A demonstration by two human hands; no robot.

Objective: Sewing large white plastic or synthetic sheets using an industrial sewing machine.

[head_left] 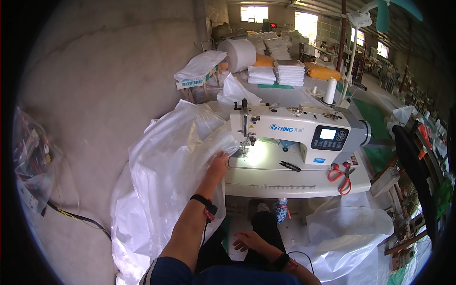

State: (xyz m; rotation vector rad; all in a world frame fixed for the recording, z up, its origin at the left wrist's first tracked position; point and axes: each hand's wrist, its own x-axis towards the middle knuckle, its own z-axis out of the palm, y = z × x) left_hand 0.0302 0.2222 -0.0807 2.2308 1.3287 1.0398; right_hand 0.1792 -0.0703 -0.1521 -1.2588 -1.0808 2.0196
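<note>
Head view: left hand [219, 163] on sheet [166, 147] beside machine [304, 124], grip unclear; right hand [251, 241] open; sheet weight may cause slippage

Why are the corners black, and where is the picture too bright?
In the head view, the fisheye lens leaves black corners and bends straight edges; in the head view, glare whitens the table under the sewing machine, and the back window is washed out.
</note>
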